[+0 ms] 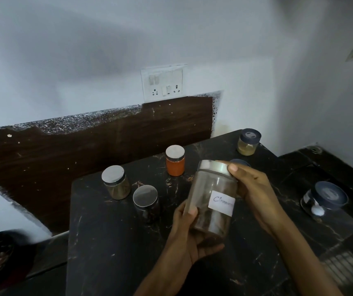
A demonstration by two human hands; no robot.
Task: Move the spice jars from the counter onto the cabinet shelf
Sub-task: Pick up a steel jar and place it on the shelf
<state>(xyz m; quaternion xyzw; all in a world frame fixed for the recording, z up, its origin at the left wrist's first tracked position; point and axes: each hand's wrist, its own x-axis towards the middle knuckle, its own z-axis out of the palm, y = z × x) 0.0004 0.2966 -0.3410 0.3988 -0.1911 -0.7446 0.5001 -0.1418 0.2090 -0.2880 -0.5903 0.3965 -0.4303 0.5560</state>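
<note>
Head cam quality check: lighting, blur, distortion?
Head view: dim, uneven light with a broad shadow on the wall; wide-angle bend in the counter edges; bottom-left corner soft; label on the held jar only partly legible; metal lids catch mild glare.

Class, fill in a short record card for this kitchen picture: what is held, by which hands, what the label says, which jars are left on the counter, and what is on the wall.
held item: labelled jar, tilted, above the counter
left hand: cups the jar's base
right hand: grips at the metal lid
label: handwritten, only partly readable
jars on counter: orange-filled jar, brown-filled jar, dark jar, two blue-lidded jars
wall: switch panel
</note>
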